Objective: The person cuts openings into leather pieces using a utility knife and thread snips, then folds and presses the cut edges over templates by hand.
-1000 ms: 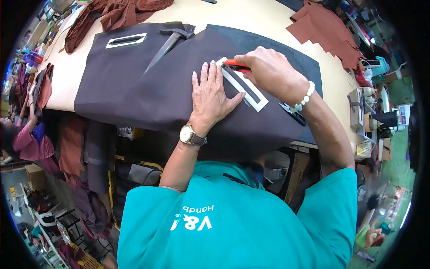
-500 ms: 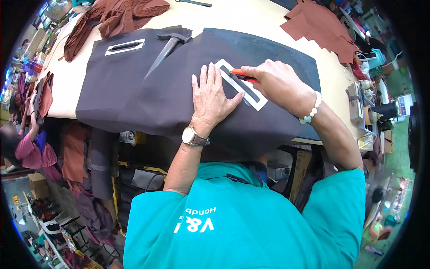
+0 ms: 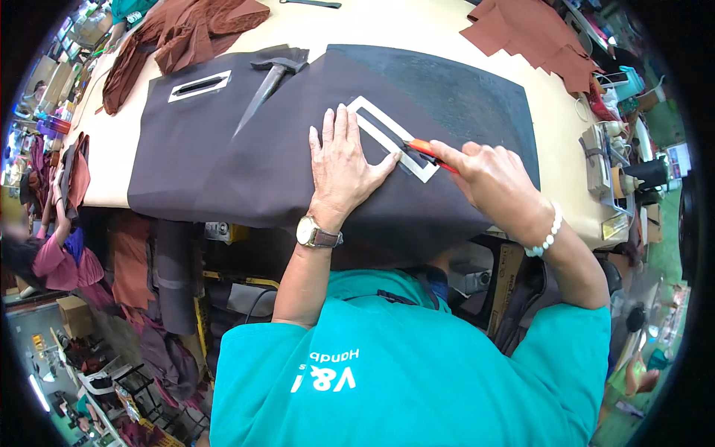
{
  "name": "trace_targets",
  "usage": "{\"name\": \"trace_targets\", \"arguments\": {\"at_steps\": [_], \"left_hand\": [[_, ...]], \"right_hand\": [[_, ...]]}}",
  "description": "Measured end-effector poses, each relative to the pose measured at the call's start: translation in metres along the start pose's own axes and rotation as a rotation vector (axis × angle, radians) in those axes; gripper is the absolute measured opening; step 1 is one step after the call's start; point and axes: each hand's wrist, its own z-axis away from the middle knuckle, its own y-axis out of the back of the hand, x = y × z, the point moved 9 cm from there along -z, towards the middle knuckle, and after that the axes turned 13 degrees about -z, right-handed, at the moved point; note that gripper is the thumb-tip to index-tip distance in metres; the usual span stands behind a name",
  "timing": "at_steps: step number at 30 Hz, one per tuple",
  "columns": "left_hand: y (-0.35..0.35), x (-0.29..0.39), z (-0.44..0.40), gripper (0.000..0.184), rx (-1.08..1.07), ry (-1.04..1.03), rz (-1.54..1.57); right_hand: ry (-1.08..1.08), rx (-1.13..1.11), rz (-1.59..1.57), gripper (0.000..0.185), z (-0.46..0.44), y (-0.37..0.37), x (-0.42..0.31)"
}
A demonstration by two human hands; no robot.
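My hands are apart, one each side of the white frame (image 3: 385,119), which lies slanted on the dark brown sheet (image 3: 223,160). Left of the frame, my left hand (image 3: 342,164) rests flat on the sheet, fingers stretched out, thumb close to the frame's edge. Right of the frame, my right hand (image 3: 495,175) is wrapped around the orange cutter (image 3: 435,153), its tip at the frame's nearer end. To work cleanly, I reckon I need even weight in my left palm so nothing creeps, a steady slant on the cutter, and my thumb well out of the tip's line.
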Motion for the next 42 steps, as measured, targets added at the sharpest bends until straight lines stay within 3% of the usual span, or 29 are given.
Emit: {"name": "trace_targets", "arguments": {"at_steps": [5,9,11,14,17,20,22,24,27,29,33,37,40,42], "left_hand": [[-0.001,0.002,0.003,0.090,-0.019,-0.009,-0.013],[0.004,0.002,0.000,0.089,-0.026,-0.022,-0.011],[0.004,-0.002,0.000,0.097,-0.030,0.001,0.091],[0.023,-0.012,-0.001,0.099,0.085,0.054,0.381],[0.046,-0.043,0.008,0.092,0.244,0.176,0.508],[0.054,-0.077,0.018,0.090,0.241,0.249,0.236],[0.046,-0.100,0.026,0.088,0.156,0.343,0.003],[0.031,-0.123,0.037,0.086,0.093,0.420,-0.133],[0.020,-0.128,0.041,0.065,0.152,0.361,-0.298],[0.028,-0.124,0.042,0.036,0.271,0.357,-0.243],[0.030,-0.127,0.040,0.024,0.286,0.299,-0.275],[0.033,-0.135,0.036,0.021,0.327,0.321,-0.199],[0.045,-0.149,0.036,0.028,0.399,0.520,-0.237],[0.039,-0.157,0.038,0.034,0.336,0.526,-0.183]], "right_hand": [[-0.093,-0.056,0.049,0.047,0.027,-0.002,0.004],[-0.153,0.034,-0.047,0.044,0.031,-0.001,0.013],[-0.098,0.054,-0.162,0.040,0.032,0.004,0.021],[-0.127,0.170,-0.646,0.029,0.034,0.003,0.067],[-0.567,0.312,-0.955,0.022,0.042,-0.006,0.118],[-0.534,0.607,-0.572,0.023,0.045,0.007,0.151],[-0.417,0.691,-0.326,0.024,0.043,0.003,0.175],[-0.507,0.671,-0.295,0.023,0.039,-0.004,0.194],[-0.538,0.661,-0.201,0.022,0.036,-0.012,0.206],[-0.483,0.674,-0.056,0.022,0.034,-0.012,0.199],[-0.358,0.777,0.060,0.021,0.040,0.016,0.135],[-0.323,0.498,-0.272,0.016,0.061,-0.013,0.101],[-0.571,0.372,-0.675,0.014,0.073,-0.040,0.122],[-0.531,0.387,-0.655,0.012,0.072,-0.040,0.124]]}}
